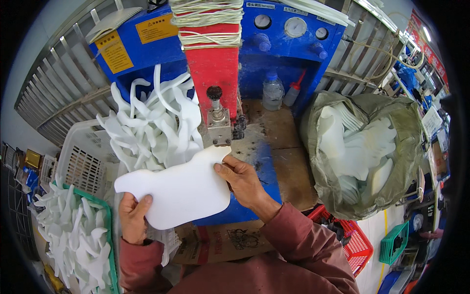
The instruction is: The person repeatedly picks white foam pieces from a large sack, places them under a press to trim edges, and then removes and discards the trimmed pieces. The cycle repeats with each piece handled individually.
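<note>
A flat white foam-like piece (183, 198) with a curved outline hangs between my two hands. My left hand (135, 216) pinches its lower left edge, thumb on top and fingers beneath. My right hand (245, 180) grips the right side near the upper corner, its thumb on the face. That upper corner reaches right below the metal head (219, 128) at the end of the machine's red arm (211, 73); whether they touch, I cannot tell. Cream cord (208, 17) is wound round the arm's top.
Curved white offcuts (152, 125) pile up behind the piece, beside a white basket (81, 164). More fill a green crate (110, 245) at lower left. A sack (313, 161) of white shaped pieces stands right, near a red basket (360, 247). A bottle (272, 93) stands by the blue machine (293, 46).
</note>
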